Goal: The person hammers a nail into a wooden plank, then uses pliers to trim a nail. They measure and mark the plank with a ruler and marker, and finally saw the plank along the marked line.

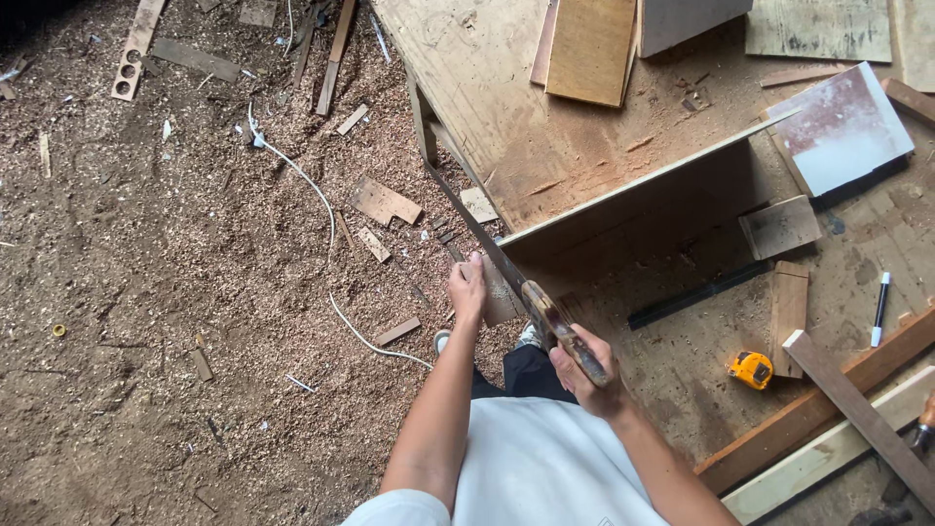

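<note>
the right hand (584, 375) is closed around the handle of a handsaw (487, 244), blade slanting far-left along the edge of the upright board (633, 190) — the left hand (467, 287) grips the small offcut (500, 297) beside the blade, probably to keep it steady.

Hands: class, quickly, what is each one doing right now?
Left hand: closed on the small board piece.
Right hand: closed on the handsaw handle.

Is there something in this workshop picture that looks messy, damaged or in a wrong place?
Yes. Sawdust and wood offcuts cover the floor, and a white cable lies loose across it. On the workbench, the right hand holds a hand saw while the left hand steadies the board.
</note>
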